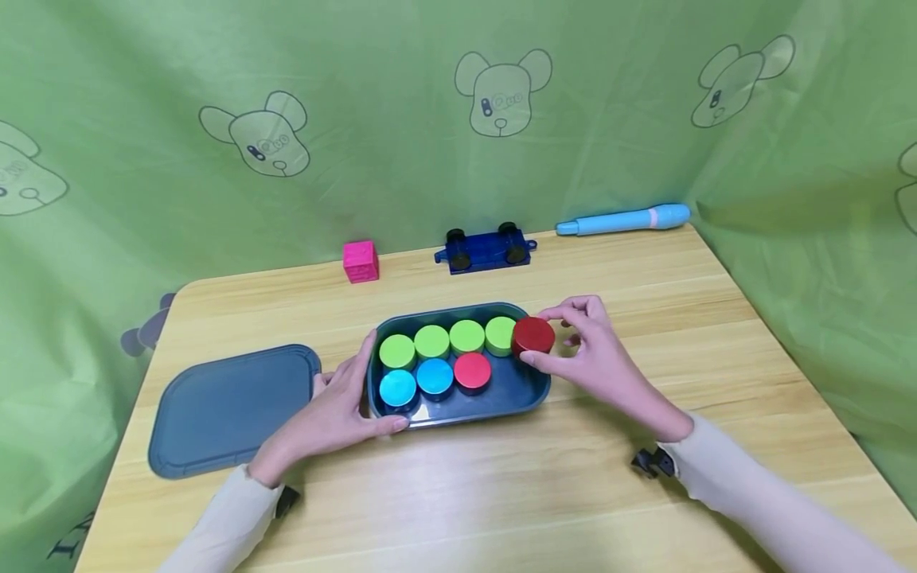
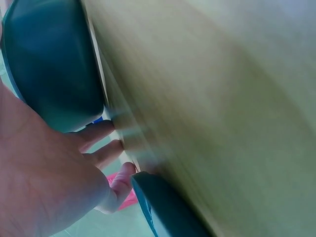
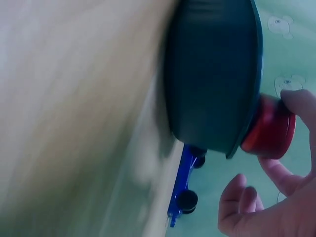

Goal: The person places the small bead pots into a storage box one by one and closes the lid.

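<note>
My right hand [image 1: 591,350] pinches a short dark-red cylinder [image 1: 533,337] between thumb and fingers, over the right end of a dark blue-green box [image 1: 501,398]. In the right wrist view, the held cylinder [image 3: 270,128] is beside the box's rim [image 3: 256,59]. My left hand [image 1: 344,410] rests against the box's left end, fingers along that end and thumb at the front rim. Inside the box, several light-green cylinders [image 1: 432,342] form the back row. In front of them stand two blue cylinders [image 1: 435,377] and a red cylinder [image 1: 472,372].
A flat dark lid [image 1: 232,410] lies left of the box. Toward the table's back edge are a pink cube [image 1: 360,262], a blue wheeled toy chassis [image 1: 487,249] and a light-blue pen-like stick [image 1: 623,220]. Green patterned cloth [image 1: 387,103] hangs behind the wooden table [image 1: 458,493].
</note>
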